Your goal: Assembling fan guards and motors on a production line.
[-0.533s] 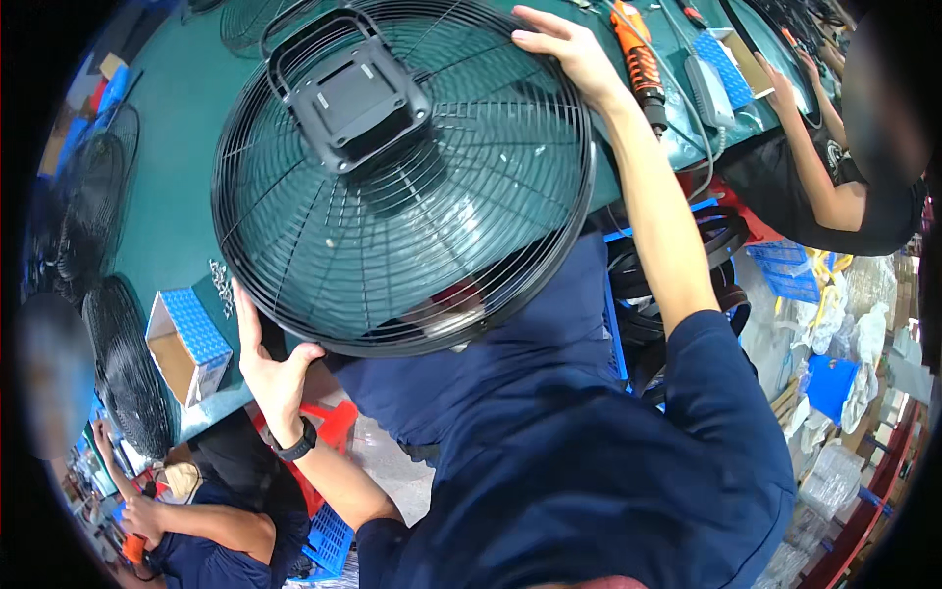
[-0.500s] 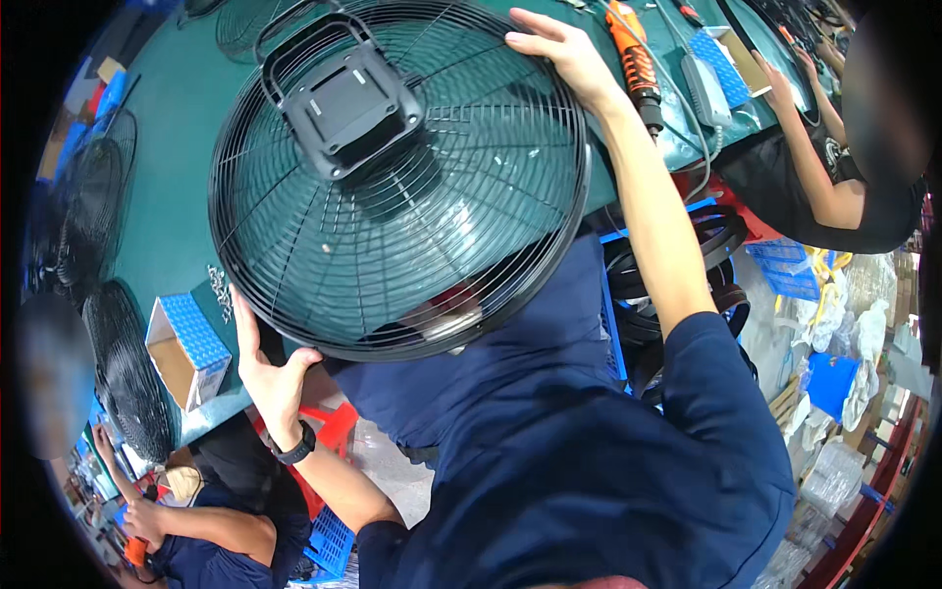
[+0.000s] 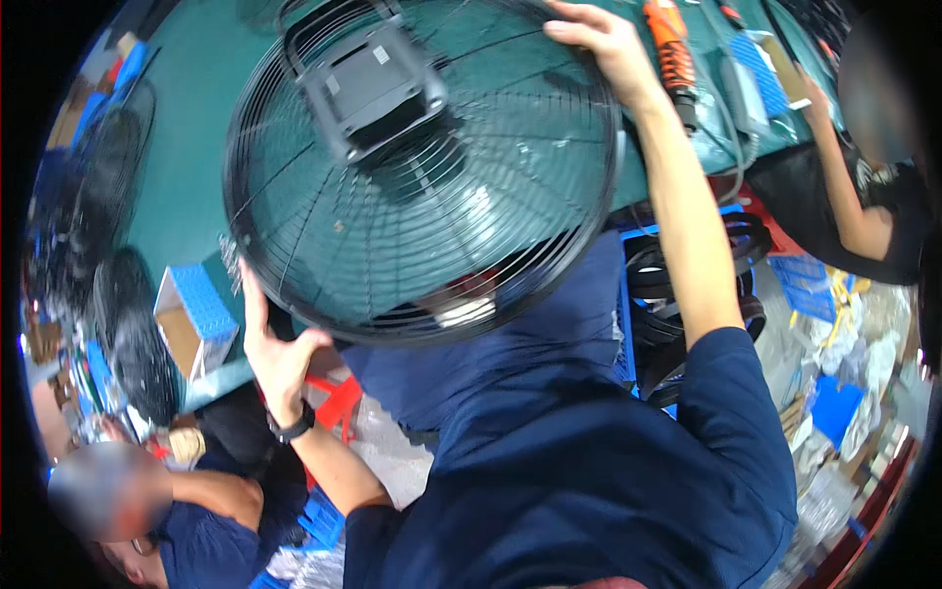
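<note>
A large round black fan (image 3: pixel 444 211) with a wire guard lies over the near edge of the green table, its square motor housing (image 3: pixel 376 86) and looped handle facing up. My left hand (image 3: pixel 280 355) holds the guard's rim at the lower left, thumb and fingers spread along it. At the upper right, my right hand (image 3: pixel 616 51) is on the rim, its fingers reaching over the top edge. The undersides of the guard, where fingertips may curl, are hidden. Small metal parts (image 3: pixel 230 257) lie on the table close to my left fingertips.
A blue-and-white open box (image 3: pixel 198 319) and black fan guards (image 3: pixel 132 339) are at the left. An orange power tool (image 3: pixel 673 61) with a grey cable lies at the right. Below the table is a blue crate (image 3: pixel 625 314) of black rings. Other people sit at both sides.
The whole view has shifted, so the fan and table contents appear farther right. Both hands remain on the rim. The person at the lower left has leaned farther into view.
</note>
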Available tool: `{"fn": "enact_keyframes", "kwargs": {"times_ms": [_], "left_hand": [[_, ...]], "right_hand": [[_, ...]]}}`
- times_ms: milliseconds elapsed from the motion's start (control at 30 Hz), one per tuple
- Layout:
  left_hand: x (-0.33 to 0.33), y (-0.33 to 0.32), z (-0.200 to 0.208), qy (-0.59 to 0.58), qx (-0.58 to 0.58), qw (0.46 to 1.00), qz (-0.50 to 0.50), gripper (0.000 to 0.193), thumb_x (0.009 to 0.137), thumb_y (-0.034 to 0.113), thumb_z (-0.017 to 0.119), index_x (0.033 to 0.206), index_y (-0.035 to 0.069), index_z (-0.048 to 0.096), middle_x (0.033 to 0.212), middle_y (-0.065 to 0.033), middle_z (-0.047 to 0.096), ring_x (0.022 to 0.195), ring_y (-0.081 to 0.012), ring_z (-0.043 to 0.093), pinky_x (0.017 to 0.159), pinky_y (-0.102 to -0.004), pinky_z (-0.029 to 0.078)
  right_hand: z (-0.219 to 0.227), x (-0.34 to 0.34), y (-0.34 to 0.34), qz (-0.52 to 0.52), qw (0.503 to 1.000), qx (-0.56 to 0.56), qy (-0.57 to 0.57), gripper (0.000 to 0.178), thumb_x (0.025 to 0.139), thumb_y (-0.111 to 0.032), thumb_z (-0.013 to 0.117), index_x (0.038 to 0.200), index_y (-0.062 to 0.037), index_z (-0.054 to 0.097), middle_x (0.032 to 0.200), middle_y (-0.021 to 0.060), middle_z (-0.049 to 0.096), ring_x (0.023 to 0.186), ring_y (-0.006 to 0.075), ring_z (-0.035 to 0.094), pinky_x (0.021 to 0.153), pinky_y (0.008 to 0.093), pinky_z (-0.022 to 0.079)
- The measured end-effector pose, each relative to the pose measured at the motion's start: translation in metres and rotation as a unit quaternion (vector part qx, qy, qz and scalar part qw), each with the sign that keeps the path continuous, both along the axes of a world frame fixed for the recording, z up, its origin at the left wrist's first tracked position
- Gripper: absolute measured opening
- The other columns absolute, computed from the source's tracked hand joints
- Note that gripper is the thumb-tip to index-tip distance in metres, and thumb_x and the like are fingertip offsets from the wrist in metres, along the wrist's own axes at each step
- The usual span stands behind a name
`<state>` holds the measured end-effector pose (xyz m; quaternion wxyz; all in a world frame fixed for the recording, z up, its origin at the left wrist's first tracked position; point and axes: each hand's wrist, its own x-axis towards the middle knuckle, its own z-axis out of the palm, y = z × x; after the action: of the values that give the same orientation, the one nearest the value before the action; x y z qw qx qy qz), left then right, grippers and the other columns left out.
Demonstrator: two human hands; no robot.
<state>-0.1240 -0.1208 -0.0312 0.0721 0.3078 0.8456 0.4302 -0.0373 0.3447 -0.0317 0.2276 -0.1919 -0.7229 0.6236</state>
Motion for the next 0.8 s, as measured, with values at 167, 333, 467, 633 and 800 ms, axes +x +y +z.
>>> {"fn": "enact_keyframes", "kwargs": {"times_ms": [167, 333, 467, 633, 800], "left_hand": [[-0.002, 0.003, -0.005, 0.018, 0.005, 1.000, -0.008, 0.115, 0.048, 0.030, 0.088, 0.142, -0.003, 0.030, 0.149, -0.0173, 0.029, 0.139, -0.0260, 0.026, 0.113, -0.0380, 0.020], [-0.003, -0.003, -0.005, 0.035, -0.009, 0.999, -0.018, 0.118, 0.050, 0.043, 0.087, 0.142, -0.003, 0.028, 0.150, -0.0187, 0.026, 0.139, -0.0274, 0.025, 0.113, -0.0391, 0.021], [-0.001, -0.005, -0.005, 0.042, -0.009, 0.999, -0.019, 0.119, 0.050, 0.046, 0.086, 0.141, -0.003, 0.028, 0.150, -0.0188, 0.026, 0.139, -0.0273, 0.026, 0.112, -0.0389, 0.021], [-0.001, 0.004, -0.005, 0.020, 0.013, 0.999, -0.021, 0.117, 0.052, 0.042, 0.087, 0.141, -0.004, 0.028, 0.150, -0.0175, 0.027, 0.138, -0.0263, 0.027, 0.112, -0.0379, 0.022], [0.002, 0.000, 0.000, -0.020, 0.026, 0.999, 0.010, 0.114, 0.050, 0.028, 0.088, 0.142, -0.003, 0.029, 0.149, -0.0153, 0.030, 0.137, -0.0240, 0.029, 0.113, -0.0368, 0.022]], "right_hand": [[0.008, 0.006, -0.002, -0.015, 0.999, -0.040, -0.011, 0.047, 0.076, -0.014, 0.069, 0.120, 0.0005, 0.059, 0.097, 0.0019, 0.063, 0.086, 0.0086, 0.054, 0.080, 0.0219, 0.041], [0.004, 0.003, -0.005, -0.017, 1.000, -0.025, -0.003, 0.045, 0.077, -0.015, 0.068, 0.119, -0.0007, 0.060, 0.090, -0.0019, 0.060, 0.079, 0.0065, 0.050, 0.075, 0.0205, 0.038], [-0.003, 0.003, 0.001, -0.011, 1.000, -0.022, -0.011, 0.044, 0.076, -0.014, 0.068, 0.118, -0.0013, 0.061, 0.086, -0.0032, 0.058, 0.076, 0.0054, 0.049, 0.071, 0.0191, 0.037], [-0.003, 0.009, 0.010, -0.018, 1.000, -0.012, 0.001, 0.044, 0.076, -0.015, 0.069, 0.117, -0.0010, 0.061, 0.084, -0.0038, 0.058, 0.074, 0.0043, 0.048, 0.068, 0.0178, 0.036], [-0.001, 0.001, -0.001, -0.016, 1.000, 0.004, -0.016, 0.054, 0.073, -0.019, 0.074, 0.120, 0.0028, 0.058, 0.111, 0.0076, 0.063, 0.097, 0.0134, 0.057, 0.089, 0.0256, 0.042]]}}
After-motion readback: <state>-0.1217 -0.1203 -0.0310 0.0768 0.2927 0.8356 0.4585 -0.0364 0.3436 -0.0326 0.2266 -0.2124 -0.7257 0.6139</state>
